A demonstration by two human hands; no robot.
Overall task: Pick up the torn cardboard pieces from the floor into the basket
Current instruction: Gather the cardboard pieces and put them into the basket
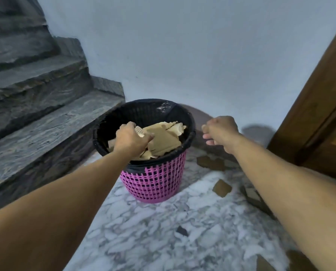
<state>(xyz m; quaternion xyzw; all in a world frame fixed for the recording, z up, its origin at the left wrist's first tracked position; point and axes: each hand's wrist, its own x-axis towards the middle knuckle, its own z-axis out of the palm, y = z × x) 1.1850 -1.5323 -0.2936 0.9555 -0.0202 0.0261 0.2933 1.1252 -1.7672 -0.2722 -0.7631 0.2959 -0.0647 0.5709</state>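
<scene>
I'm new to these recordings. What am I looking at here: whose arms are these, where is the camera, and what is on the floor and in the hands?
There is no machine here: a person works with two bare arms, and the one picture comes from a wide-angle camera worn on their head, looking forward and down. The left hand reaches into a pink basket lined with a black bag and rests on the torn cardboard pieces in the basket, its fingers around one piece. The right hand hangs beside the basket with fingers loosely curled and seems to hold nothing. On the marble floor, several cardboard scraps still lie to the right, such as a large scrap and a smaller scrap. Stone stairs rise on the left; a wooden door stands on the right.
</scene>
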